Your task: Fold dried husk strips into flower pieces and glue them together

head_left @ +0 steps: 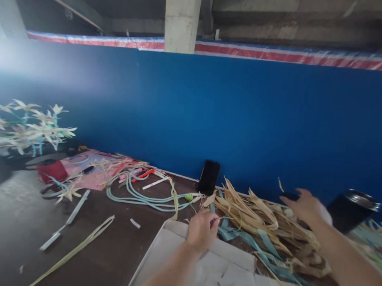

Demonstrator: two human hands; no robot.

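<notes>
My left hand (201,230) is closed in a pinch at the near edge of a heap of dry straw-coloured leaf strips (264,221), over the far rim of a white cardboard tray (178,241). What it pinches is too thin to name. My right hand (305,206) reaches out above the right side of the heap, fingers curled round a small dark object (289,195) that I cannot identify. Pale blue strips (237,238) lie under the leaves.
A black phone (209,177) leans on the blue wall (244,120). A dark metal-rimmed cup (351,209) stands at right. Coiled pale green tubing (142,194), red and white pens, a pink sheet (89,169) and handmade leaf flowers (26,126) lie left.
</notes>
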